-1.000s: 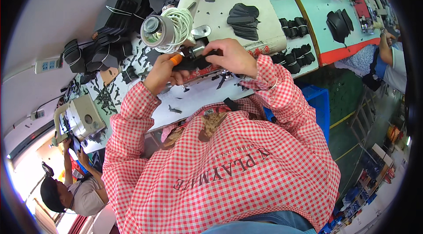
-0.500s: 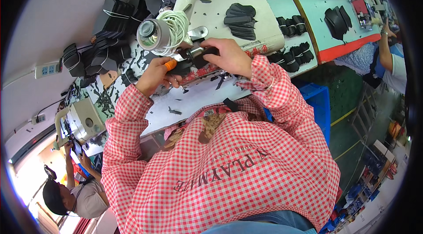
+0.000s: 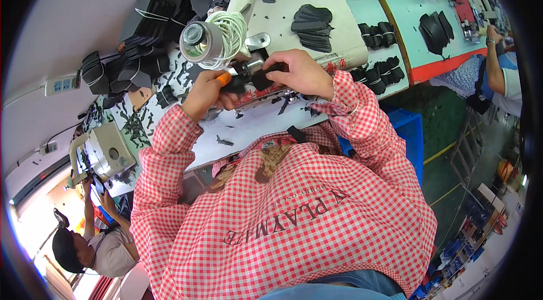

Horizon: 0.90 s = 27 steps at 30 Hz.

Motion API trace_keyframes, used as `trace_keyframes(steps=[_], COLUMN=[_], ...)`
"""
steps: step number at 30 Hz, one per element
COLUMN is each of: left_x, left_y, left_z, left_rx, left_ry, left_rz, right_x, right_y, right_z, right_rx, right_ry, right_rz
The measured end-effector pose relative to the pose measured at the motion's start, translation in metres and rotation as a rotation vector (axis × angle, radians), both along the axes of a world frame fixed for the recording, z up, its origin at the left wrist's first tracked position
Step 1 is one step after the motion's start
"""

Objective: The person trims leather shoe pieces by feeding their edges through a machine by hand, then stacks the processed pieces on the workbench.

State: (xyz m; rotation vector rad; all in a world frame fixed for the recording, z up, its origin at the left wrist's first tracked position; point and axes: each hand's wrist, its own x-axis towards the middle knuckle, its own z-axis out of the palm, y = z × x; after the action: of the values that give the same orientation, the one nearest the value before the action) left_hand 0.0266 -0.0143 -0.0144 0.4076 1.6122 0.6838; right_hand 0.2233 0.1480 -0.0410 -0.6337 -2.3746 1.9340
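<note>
In the head view, the left grip (image 3: pixel 206 93) is clenched around an orange-handled tool (image 3: pixel 224 79) (type not discernible), while the right grip (image 3: pixel 302 74) pinches a black piece (image 3: pixel 262 81), which is located between both grips at the front edge of the white machine (image 3: pixel 346 31), above the counter (image 3: pixel 218 156).

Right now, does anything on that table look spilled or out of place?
Yes: loose black scraps lie strewn across the pale worktop left of the machine, looking untidy beside the tied black bundles. Another scrap lies near the front edge.
</note>
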Motion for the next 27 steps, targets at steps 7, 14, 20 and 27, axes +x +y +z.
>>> trace_keyframes(steps=[7,14,20,27], left_x=[-0.001,0.015,0.003,0.017], left_y=[-0.008,0.008,-0.006,0.004], left_z=[0.008,0.002,-0.001,-0.004], left_rx=[0.071,0.079,0.007,0.031], left_ry=[-0.203,0.042,0.144,0.049], left_rz=[0.141,0.118,0.011,0.137], right_x=[-0.004,-0.003,-0.009,-0.011], right_y=[-0.004,-0.001,-0.003,-0.006], right_z=[-0.004,0.006,-0.004,-0.001], right_rx=[0.094,0.071,0.144,0.162], right_ry=[0.096,0.041,0.142,0.096], right_rz=[-0.082,0.013,0.048,0.056])
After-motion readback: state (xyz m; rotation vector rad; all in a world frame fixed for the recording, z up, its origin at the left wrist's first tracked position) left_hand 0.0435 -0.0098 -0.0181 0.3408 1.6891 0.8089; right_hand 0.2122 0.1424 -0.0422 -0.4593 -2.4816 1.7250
